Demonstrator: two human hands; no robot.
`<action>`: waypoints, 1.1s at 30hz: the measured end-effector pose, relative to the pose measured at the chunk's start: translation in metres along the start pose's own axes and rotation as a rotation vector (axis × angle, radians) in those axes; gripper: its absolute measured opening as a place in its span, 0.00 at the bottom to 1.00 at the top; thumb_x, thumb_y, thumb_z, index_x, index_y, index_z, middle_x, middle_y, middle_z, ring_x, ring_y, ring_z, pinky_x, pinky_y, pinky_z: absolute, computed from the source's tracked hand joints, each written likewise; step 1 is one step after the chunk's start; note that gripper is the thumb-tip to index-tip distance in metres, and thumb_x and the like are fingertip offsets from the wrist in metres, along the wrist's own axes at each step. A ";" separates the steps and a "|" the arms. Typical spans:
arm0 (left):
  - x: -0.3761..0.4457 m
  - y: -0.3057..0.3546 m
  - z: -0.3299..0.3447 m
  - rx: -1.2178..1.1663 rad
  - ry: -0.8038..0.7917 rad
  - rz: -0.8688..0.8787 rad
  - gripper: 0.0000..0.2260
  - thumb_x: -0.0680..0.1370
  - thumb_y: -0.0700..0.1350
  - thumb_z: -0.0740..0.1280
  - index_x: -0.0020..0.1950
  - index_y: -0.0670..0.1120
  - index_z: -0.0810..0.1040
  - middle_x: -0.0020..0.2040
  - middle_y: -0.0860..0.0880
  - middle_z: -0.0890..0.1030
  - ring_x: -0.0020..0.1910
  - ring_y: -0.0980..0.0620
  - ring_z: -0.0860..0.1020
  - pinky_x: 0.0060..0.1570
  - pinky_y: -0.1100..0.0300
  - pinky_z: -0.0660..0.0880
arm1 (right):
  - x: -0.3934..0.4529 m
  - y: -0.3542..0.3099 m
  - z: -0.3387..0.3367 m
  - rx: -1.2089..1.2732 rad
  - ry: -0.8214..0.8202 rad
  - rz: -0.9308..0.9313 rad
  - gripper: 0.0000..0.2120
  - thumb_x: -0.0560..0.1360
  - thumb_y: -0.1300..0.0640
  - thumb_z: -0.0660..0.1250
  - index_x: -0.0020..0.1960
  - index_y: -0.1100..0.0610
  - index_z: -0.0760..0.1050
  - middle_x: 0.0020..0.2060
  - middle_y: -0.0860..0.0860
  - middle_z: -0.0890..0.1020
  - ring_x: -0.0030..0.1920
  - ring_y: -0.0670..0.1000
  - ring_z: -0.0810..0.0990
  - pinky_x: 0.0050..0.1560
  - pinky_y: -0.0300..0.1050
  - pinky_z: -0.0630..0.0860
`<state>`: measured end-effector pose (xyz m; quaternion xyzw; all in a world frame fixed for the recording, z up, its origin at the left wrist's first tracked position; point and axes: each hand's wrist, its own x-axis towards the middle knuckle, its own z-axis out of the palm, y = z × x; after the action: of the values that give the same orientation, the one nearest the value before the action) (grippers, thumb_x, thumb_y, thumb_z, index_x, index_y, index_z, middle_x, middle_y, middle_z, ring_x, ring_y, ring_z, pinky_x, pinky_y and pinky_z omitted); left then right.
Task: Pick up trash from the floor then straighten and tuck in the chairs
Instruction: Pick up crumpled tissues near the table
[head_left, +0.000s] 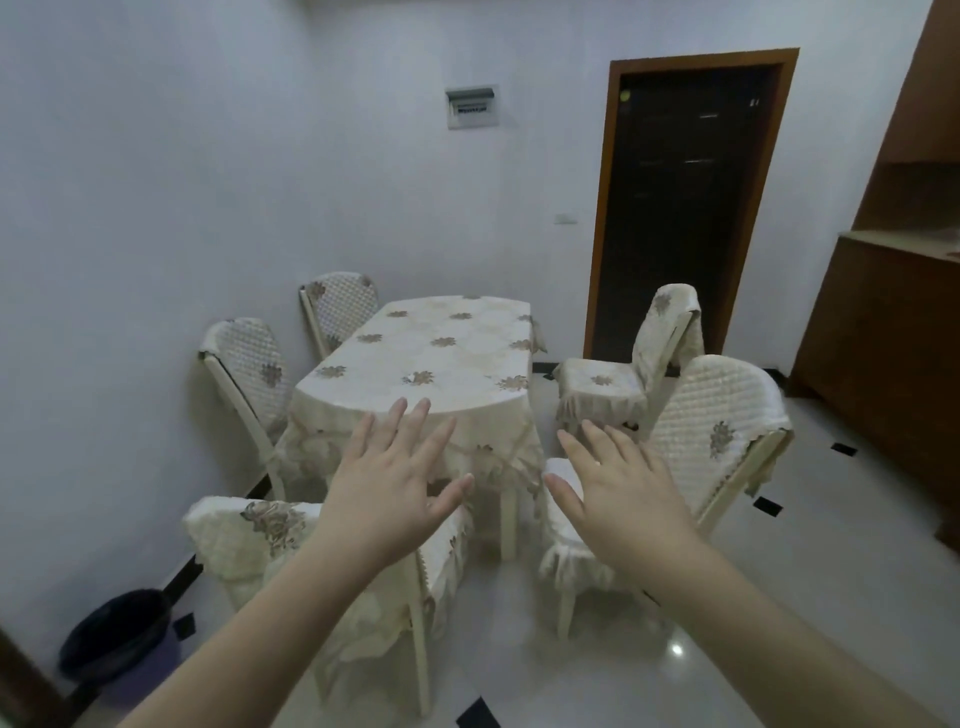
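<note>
Beside table (415, 353), bin (117, 636) left, chairs (719, 431) angled out.

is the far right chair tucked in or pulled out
Pulled out. The far right chair stands apart from the table, with bare floor between its seat and the tablecloth, and it sits angled rather than square to the table.

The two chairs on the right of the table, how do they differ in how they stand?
The far right chair stands clear of the table, its whole seat showing; the near right chair sits closer, its seat partly hidden behind the right hand. The far chair's back cover hangs askew; the near chair's lies smoother. Both wear matching cream floral covers.
</note>
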<state>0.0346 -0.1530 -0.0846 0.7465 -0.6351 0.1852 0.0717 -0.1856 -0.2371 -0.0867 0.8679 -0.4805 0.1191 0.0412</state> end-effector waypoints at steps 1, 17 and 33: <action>0.007 -0.007 0.005 -0.015 -0.006 -0.016 0.35 0.73 0.70 0.34 0.78 0.58 0.44 0.79 0.50 0.45 0.77 0.51 0.40 0.74 0.49 0.41 | 0.013 -0.004 0.004 -0.003 0.004 -0.023 0.32 0.77 0.35 0.36 0.77 0.46 0.49 0.77 0.49 0.53 0.76 0.51 0.50 0.74 0.53 0.49; 0.177 -0.048 0.096 -0.094 -0.059 -0.034 0.34 0.72 0.69 0.37 0.77 0.60 0.51 0.78 0.54 0.55 0.77 0.50 0.53 0.70 0.49 0.56 | 0.193 0.016 0.073 0.039 0.017 -0.081 0.40 0.69 0.34 0.29 0.76 0.46 0.54 0.75 0.49 0.60 0.74 0.50 0.56 0.72 0.49 0.54; 0.378 0.010 0.202 0.015 -0.102 -0.092 0.30 0.75 0.67 0.47 0.72 0.56 0.67 0.72 0.51 0.70 0.71 0.46 0.66 0.66 0.46 0.65 | 0.371 0.150 0.153 0.153 -0.084 -0.133 0.42 0.68 0.34 0.29 0.76 0.48 0.55 0.75 0.50 0.59 0.74 0.50 0.57 0.68 0.47 0.59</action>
<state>0.1092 -0.5723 -0.1326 0.7839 -0.6015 0.1480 0.0422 -0.0978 -0.6512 -0.1496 0.9028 -0.4124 0.1162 -0.0376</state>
